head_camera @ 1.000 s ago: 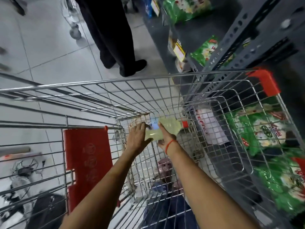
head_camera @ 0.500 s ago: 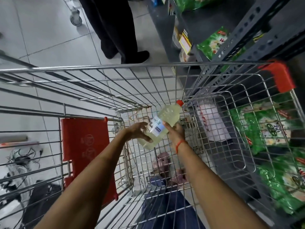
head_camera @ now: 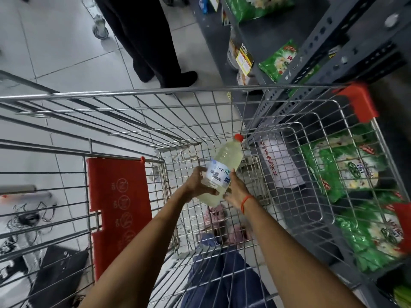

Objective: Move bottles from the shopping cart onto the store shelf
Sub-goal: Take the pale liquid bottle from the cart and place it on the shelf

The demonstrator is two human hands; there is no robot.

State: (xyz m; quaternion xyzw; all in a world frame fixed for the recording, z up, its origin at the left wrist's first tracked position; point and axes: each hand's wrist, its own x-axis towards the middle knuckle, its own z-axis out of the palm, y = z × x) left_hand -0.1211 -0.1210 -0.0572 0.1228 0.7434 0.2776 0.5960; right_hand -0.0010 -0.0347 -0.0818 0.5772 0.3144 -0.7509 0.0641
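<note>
Change since earlier frame: bottle [head_camera: 219, 174] now sits higher in the cart, tipped neck-up and away from the person, where a second ago it lay low and nearly flat between the palms.
Left hand [head_camera: 196, 182]: clamped on the bottle's lower left side, thumb across the label, bearing the weight from beneath, as judged.
Right hand [head_camera: 236, 188]: pressed flat against the bottle's lower right side, a red thread at the wrist; the two hands squeeze from opposite sides, likely because the body is wide and smooth.
Bottle: clear plastic, pale yellowish liquid, white and blue label, red cap [head_camera: 239, 137] pointing toward the shelf side; held clear of the wire floor, inside the cart.
Shopping cart [head_camera: 155, 94]: wire basket with red corner guards; its floor looks bare of other bottles, though mesh hides part of it.
Store shelf [head_camera: 289, 30]: dark metal racking just right of the cart, carrying green packets [head_camera: 279, 60]; the cart stands alongside it, keeping the transfer short.
Bystander: dark trouser legs [head_camera: 142, 34] on the tiled floor beyond the cart's front rim.
</note>
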